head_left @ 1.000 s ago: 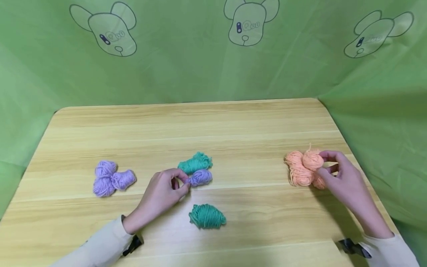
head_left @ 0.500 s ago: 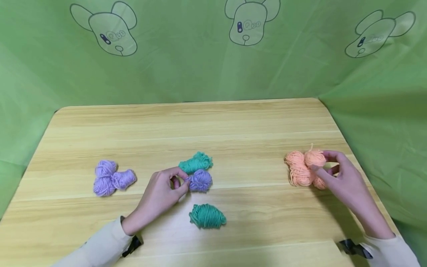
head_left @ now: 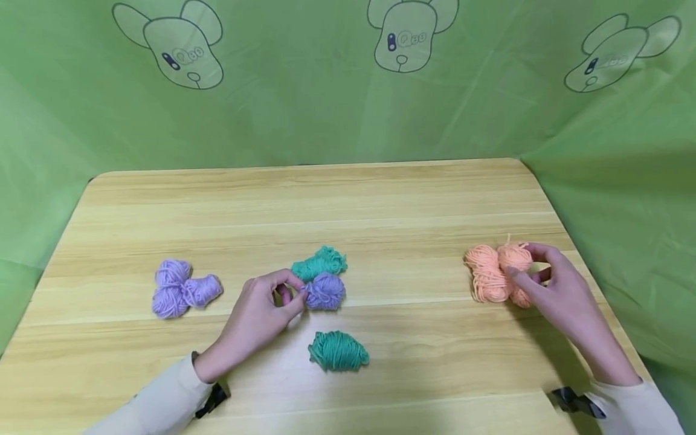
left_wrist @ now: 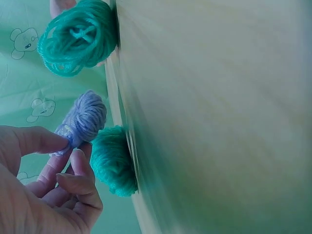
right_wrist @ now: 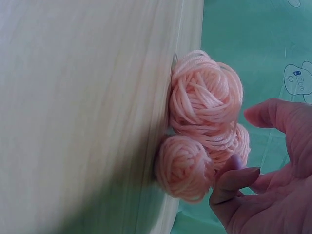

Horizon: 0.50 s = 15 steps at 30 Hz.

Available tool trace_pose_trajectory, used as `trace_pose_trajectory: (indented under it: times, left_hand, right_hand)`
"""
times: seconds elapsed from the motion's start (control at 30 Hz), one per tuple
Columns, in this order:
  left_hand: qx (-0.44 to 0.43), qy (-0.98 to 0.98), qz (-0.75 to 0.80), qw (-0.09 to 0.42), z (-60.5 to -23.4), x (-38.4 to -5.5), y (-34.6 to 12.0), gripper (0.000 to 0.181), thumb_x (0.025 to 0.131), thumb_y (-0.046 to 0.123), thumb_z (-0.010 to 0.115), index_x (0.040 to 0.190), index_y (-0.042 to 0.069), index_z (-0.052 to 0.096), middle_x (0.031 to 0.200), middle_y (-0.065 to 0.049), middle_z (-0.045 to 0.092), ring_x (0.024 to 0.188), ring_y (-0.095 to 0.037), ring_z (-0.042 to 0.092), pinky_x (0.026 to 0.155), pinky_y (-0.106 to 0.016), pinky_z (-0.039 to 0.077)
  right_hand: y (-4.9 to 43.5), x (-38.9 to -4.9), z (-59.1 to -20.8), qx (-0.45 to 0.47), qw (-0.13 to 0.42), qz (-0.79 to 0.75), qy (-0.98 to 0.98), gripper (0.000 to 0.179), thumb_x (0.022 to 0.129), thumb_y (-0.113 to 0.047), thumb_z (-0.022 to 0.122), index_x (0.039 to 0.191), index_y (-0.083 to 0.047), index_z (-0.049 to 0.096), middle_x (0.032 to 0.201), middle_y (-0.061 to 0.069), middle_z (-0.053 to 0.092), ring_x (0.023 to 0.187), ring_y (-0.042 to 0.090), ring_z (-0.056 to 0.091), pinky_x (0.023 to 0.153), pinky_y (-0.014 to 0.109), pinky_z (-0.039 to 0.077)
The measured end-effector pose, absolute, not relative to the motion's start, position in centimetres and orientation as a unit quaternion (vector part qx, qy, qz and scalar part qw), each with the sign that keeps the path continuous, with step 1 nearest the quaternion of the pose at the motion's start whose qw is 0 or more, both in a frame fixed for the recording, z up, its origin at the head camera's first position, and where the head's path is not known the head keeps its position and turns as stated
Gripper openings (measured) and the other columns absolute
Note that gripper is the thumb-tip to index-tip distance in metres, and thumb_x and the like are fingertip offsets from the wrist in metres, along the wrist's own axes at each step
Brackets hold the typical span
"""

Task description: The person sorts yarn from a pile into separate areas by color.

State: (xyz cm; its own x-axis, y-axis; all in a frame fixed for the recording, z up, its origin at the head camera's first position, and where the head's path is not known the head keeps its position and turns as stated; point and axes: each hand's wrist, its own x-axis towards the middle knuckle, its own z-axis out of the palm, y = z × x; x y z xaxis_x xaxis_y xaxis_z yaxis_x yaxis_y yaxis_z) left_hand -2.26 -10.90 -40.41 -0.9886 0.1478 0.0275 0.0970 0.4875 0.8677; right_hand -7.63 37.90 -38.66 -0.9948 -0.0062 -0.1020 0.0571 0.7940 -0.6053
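Observation:
My left hand pinches the end of a small purple yarn ball between thumb and fingertips. In the left wrist view that purple ball appears lifted off the table. Just behind it lies a teal yarn skein, and a darker green skein rests nearer the front. At the right, my right hand holds the upper right peach yarn ball, thumb in front and index finger behind. That ball sits against a cluster of peach yarn balls. The fingers partly hide the cluster's right side.
Three purple yarn balls lie bunched together on the left of the wooden table. A green cloth printed with cartoon animal heads hangs behind the table and along its sides.
The purple ball in my left hand has turned, showing a rounder end, and risen slightly. The held peach ball has shifted slightly right, with my right thumb now farther across its front.

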Motion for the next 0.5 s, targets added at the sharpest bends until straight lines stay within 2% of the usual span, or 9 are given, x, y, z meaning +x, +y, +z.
trace_pose_trajectory:
  times: [0.27,0.5]
  left_hand:
    - [0.07,0.86,0.505,0.023,-40.25,-2.12,-11.19,0.011,0.093,0.001,0.08,0.096,0.011,0.077,0.071,0.005,0.061,0.052,-0.011,0.049,0.047,-0.025,0.04]
    - [0.07,0.856,0.512,0.017,-39.73,-2.08,-11.66,0.011,0.094,0.0,0.08,0.096,0.011,0.078,0.071,0.002,0.061,0.053,-0.015,0.051,0.047,-0.024,0.04]
  right_hand:
    - [37.82,-7.77,-38.7,0.0,0.046,-0.319,0.947,0.076,0.109,-0.034,0.069,0.161,0.011,0.035,0.143,0.032,0.05,0.086,0.013,0.053,0.059,0.029,0.047]
    - [37.68,-7.65,-38.53,0.001,0.032,-0.321,0.947,0.074,0.107,-0.034,0.071,0.163,0.003,0.038,0.15,0.033,0.047,0.081,0.012,0.053,0.056,0.029,0.047]
